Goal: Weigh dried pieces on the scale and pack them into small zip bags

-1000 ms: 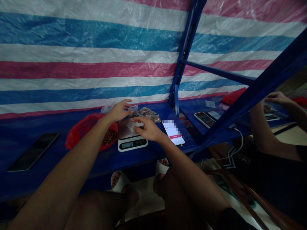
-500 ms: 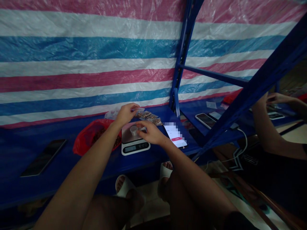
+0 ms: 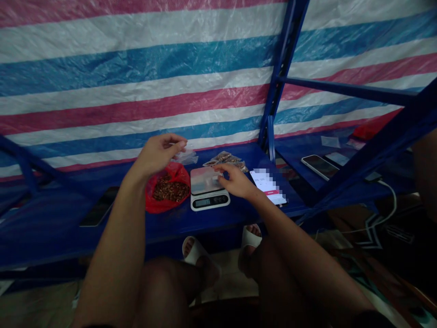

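Over a heap of clear plastic bags (image 3: 187, 157) hovers my left hand (image 3: 160, 152), fingers and thumb slightly apart, with no object visible in them. My right hand (image 3: 235, 180) is at the kitchen scale (image 3: 210, 200), its thumb and fingers around a small clear cup (image 3: 216, 179) above the pan; the cup is partly hidden and blurred. A red plastic bag (image 3: 150, 200) stands open left of the scale, holding small brown pieces (image 3: 170, 189). Several filled clear packets (image 3: 225, 158) lie behind the scale.
A phone with a lit screen (image 3: 268, 187) lies right of the scale, and a dark phone (image 3: 99, 207) lies at the left. Blue rack posts (image 3: 282, 68) rise at the right. Beyond them are another phone (image 3: 319, 166) and a white cable (image 3: 392, 196). Striped sheeting (image 3: 136, 100) hangs behind.
My left hand has moved left, from the filled packets to above the heap of clear bags. My right hand stays at the scale. The view has turned left, uncovering the red bag's contents.
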Action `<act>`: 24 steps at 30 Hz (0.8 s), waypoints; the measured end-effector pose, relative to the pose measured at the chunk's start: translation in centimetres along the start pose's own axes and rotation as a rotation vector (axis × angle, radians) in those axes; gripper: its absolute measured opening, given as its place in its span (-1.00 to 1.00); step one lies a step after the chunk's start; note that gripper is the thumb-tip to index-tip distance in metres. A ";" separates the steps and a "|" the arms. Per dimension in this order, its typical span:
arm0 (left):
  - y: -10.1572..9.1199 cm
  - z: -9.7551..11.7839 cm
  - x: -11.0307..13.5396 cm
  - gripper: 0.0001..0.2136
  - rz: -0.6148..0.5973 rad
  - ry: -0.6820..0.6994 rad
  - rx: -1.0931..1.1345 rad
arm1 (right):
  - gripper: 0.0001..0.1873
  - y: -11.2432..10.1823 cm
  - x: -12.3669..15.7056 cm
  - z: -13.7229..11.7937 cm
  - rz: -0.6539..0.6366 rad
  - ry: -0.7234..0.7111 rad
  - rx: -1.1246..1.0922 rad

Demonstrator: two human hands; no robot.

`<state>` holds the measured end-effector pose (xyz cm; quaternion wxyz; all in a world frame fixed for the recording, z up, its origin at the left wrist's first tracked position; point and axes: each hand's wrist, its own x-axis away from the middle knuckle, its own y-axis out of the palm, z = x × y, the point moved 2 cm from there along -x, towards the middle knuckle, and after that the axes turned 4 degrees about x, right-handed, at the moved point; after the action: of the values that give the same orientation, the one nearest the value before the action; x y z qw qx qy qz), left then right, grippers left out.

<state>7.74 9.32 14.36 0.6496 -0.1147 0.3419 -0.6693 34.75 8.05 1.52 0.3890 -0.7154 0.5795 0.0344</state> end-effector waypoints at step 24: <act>3.7 -10.9 6.7 -0.73 -0.129 -0.159 -0.460 | -0.61 -1.8 1.7 1.8 -0.399 0.165 0.197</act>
<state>3.29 6.67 2.09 0.5873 -0.3335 0.4251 -0.6026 37.60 7.76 0.37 0.4073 -0.7746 0.4571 -0.1585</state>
